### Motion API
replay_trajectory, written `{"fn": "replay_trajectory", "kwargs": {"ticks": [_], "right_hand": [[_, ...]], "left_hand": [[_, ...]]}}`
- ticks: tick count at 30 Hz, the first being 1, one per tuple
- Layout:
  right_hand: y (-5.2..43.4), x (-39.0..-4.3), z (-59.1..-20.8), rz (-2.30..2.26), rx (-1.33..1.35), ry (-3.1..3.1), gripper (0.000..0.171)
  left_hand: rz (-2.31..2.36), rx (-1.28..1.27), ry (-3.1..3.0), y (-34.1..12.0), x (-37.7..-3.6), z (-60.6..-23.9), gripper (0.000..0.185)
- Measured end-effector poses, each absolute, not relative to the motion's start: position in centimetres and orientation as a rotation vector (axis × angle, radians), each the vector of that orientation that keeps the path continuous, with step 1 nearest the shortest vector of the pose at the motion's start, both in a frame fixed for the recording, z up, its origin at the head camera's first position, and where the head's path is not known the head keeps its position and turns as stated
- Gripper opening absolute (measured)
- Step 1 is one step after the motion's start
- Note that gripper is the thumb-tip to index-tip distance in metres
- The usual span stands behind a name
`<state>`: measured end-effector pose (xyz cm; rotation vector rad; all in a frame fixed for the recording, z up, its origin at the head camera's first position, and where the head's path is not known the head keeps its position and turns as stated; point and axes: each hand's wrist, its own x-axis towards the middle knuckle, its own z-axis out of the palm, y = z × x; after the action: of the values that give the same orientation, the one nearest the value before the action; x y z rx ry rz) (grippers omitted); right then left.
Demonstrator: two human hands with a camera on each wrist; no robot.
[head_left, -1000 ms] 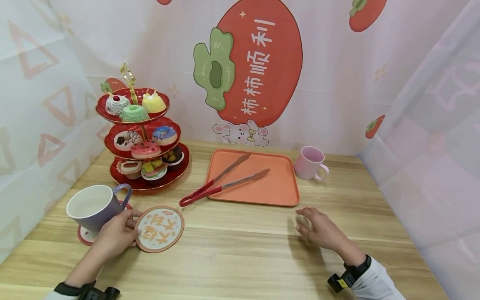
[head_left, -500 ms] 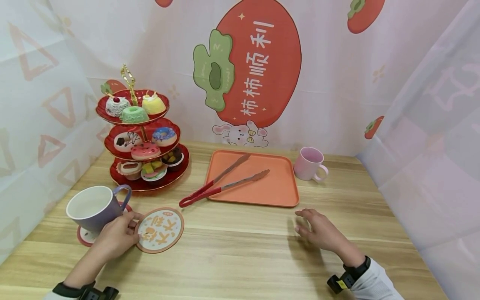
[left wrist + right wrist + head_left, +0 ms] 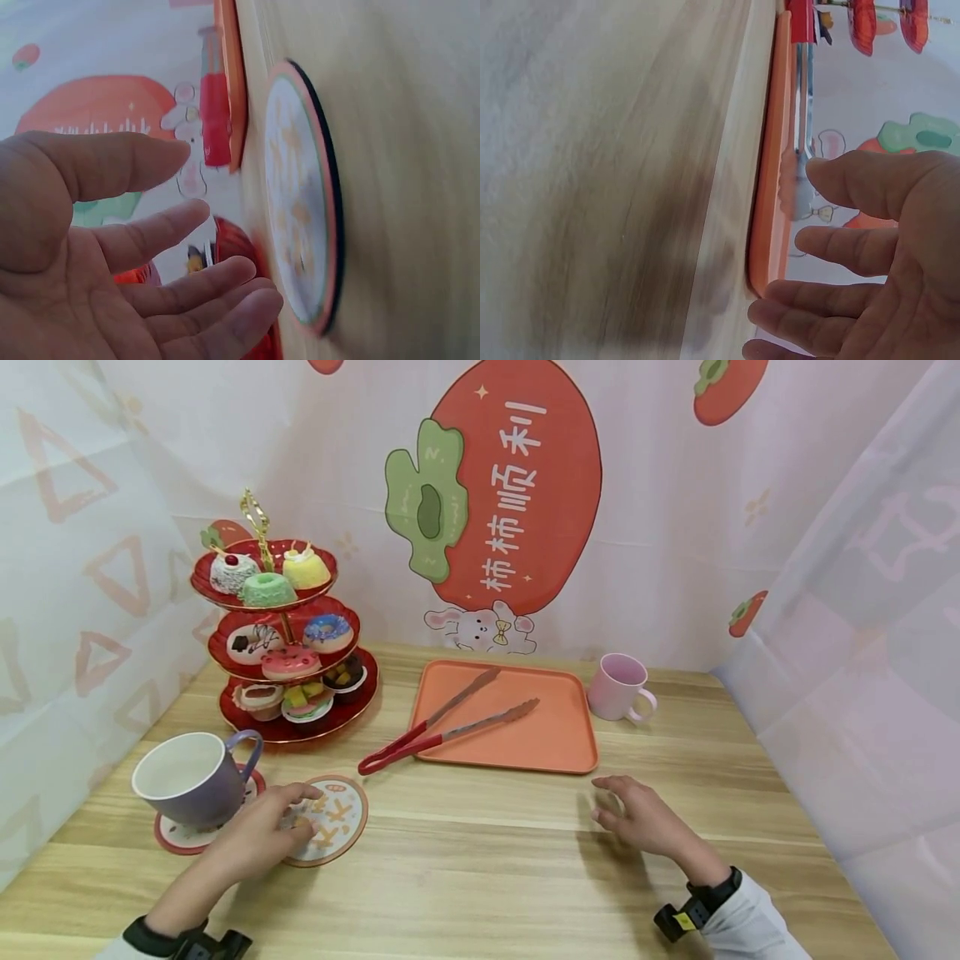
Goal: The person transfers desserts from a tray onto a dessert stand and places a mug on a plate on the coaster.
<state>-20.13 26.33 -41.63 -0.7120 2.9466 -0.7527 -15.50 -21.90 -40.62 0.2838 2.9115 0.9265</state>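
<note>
Our left hand (image 3: 258, 839) lies loosely open over the coaster (image 3: 330, 820), fingers relaxed and gripping nothing; the wrist view shows the coaster (image 3: 304, 199) just ahead of the fingertips (image 3: 255, 304), though whether they touch it we cannot tell. The coaster sits flat on the table (image 3: 487, 860), right of the mug (image 3: 191, 777), far nearer our left hand than our right. Our right hand (image 3: 641, 818) rests open and empty, well apart, before the tray (image 3: 555, 735) bearing the tongs (image 3: 442, 731). Our hand hides the coaster's left part; both wrist views are blurred.
</note>
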Motion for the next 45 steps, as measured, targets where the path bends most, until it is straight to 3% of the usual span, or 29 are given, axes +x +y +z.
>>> {"fn": "replay_trajectory", "kwargs": {"ticks": [7, 22, 45], "right_hand": [[27.0, -20.7, -41.5, -0.823, -0.623, 2.882, 0.04], [28.5, -23.1, -42.4, -0.98, -0.461, 2.839, 0.04], [30.0, -27.2, -41.9, -1.219, -0.011, 2.77, 0.053]], "left_hand": [[0.849, 0.349, 2.931, -20.0, -15.9, -40.3, 0.042], [0.72, 0.821, 3.02, -17.1, -15.6, -40.2, 0.043], [0.693, 1.088, 2.944, -14.1, -16.3, -39.9, 0.048]]}}
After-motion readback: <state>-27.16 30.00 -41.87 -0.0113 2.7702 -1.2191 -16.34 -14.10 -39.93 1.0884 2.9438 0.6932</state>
